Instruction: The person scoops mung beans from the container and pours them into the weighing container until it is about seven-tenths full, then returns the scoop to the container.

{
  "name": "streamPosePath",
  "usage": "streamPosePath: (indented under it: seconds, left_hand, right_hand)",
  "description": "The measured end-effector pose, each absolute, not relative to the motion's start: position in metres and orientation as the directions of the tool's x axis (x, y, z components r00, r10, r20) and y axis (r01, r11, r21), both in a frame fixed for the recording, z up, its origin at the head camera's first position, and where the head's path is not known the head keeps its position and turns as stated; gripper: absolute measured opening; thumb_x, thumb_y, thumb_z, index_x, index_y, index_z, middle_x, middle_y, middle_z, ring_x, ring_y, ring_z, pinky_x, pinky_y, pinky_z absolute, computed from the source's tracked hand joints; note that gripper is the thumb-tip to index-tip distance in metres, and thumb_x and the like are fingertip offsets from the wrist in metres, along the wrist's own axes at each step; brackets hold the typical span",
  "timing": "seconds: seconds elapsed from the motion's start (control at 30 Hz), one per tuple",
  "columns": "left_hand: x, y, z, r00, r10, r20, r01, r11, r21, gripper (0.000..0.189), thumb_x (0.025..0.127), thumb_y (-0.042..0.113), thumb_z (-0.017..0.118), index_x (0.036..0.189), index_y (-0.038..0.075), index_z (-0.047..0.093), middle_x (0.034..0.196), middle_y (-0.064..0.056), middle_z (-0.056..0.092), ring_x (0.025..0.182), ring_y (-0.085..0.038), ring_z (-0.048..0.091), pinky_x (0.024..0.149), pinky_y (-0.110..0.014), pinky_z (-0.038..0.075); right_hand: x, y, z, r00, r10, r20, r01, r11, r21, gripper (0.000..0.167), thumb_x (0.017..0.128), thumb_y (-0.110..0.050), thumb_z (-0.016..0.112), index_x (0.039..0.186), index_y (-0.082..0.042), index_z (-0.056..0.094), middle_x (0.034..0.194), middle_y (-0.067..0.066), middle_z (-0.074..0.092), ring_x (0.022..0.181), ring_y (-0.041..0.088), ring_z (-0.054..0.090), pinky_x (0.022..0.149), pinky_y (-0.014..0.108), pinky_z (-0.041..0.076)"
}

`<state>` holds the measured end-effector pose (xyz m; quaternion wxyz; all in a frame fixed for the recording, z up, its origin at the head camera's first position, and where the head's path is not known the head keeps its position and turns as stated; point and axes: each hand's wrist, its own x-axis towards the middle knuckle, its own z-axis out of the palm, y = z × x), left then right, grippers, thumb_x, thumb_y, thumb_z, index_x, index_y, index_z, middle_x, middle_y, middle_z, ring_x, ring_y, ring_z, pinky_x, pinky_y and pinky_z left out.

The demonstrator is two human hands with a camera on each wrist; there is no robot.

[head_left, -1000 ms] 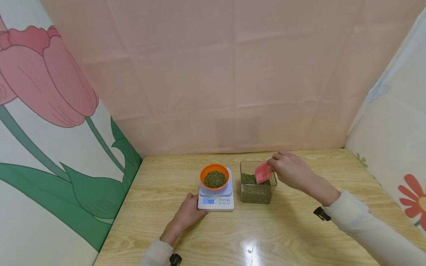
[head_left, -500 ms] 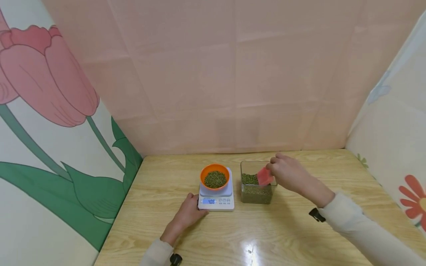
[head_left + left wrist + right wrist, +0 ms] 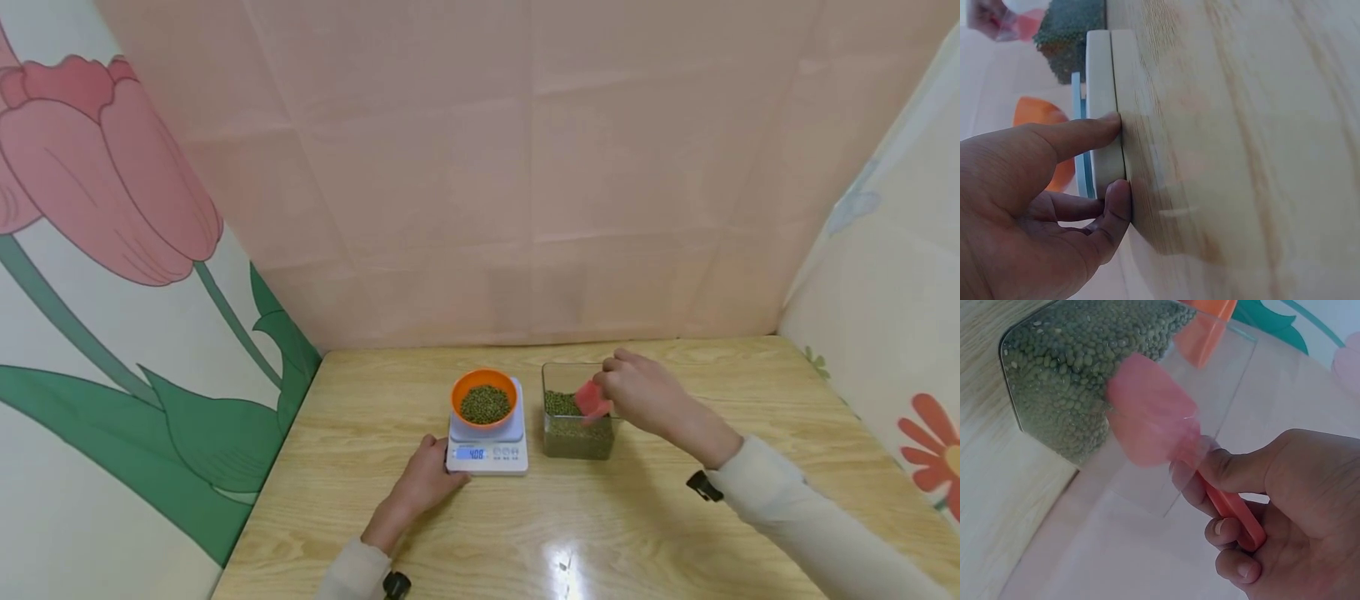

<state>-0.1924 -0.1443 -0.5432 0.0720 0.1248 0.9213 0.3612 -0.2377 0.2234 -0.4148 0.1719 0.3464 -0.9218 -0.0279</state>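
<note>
A pink scoop (image 3: pixel 592 400) is held by its handle in my right hand (image 3: pixel 643 392). Its bowl dips inside a clear square container (image 3: pixel 577 442) of green mung beans (image 3: pixel 1066 375), reaching the beans in the right wrist view. To the left stands a white kitchen scale (image 3: pixel 487 458) whose display reads 408. An orange bowl (image 3: pixel 459 390) partly filled with the same beans sits on its platform. My left hand (image 3: pixel 426 479) grips the scale's near left corner. In the left wrist view, its thumb lies on one side of the scale (image 3: pixel 1102 94) and its fingers on another.
The wooden table (image 3: pixel 360 392) ends at a pink-covered back wall (image 3: pixel 525 208). A tulip-painted panel (image 3: pixel 112 350) borders the left side, and a flower-painted panel (image 3: pixel 885 292) the right. Scale and container stand side by side with a narrow gap.
My right hand has shifted slightly left, and the scoop has tilted and dropped lower into the container. The left hand, scale and orange bowl stay put; the reading remains 408.
</note>
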Motion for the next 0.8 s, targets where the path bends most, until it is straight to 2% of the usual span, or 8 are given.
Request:
streamPosePath:
  seconds: [0.23, 0.4, 0.8]
  left_hand:
    - [-0.192, -0.144, -0.543, -0.959, 0.283, -0.03, 0.189, 0.714, 0.674, 0.05, 0.091, 0.018, 0.085, 0.136, 0.004, 0.069, 0.112, -0.006, 0.067, 0.097, -0.018, 0.047, 0.082, -0.031, 0.048]
    - [-0.192, -0.144, -0.543, -0.958, 0.284, -0.021, 0.2, 0.722, 0.662, 0.05, 0.09, 0.018, 0.086, 0.135, 0.003, 0.07, 0.109, -0.005, 0.068, 0.096, -0.017, 0.047, 0.082, -0.032, 0.048]
    - [-0.192, -0.144, -0.54, -0.959, 0.282, -0.032, 0.189, 0.72, 0.668, 0.049, 0.09, 0.017, 0.085, 0.135, 0.003, 0.07, 0.108, -0.005, 0.066, 0.097, -0.018, 0.047, 0.082, -0.032, 0.048]
  right_hand:
    - [-0.239, 0.22, -0.422, -0.71, -0.641, 0.292, -0.625, 0.764, 0.16, 0.02, 0.073, 0.008, 0.085, 0.081, -0.008, 0.077, 0.076, 0.002, 0.066, 0.07, 0.019, 0.05, 0.062, 0.034, 0.048]
    - [-0.237, 0.217, -0.426, -0.701, -0.651, 0.292, -0.638, 0.755, 0.151, 0.023, 0.07, 0.009, 0.085, 0.077, -0.01, 0.074, 0.072, 0.001, 0.062, 0.068, 0.017, 0.046, 0.059, 0.032, 0.044]
    - [-0.24, 0.211, -0.43, -0.707, -0.649, 0.281, -0.641, 0.756, 0.132, 0.021, 0.074, -0.003, 0.091, 0.075, -0.014, 0.073, 0.074, -0.001, 0.064, 0.069, 0.017, 0.045, 0.062, 0.032, 0.044]
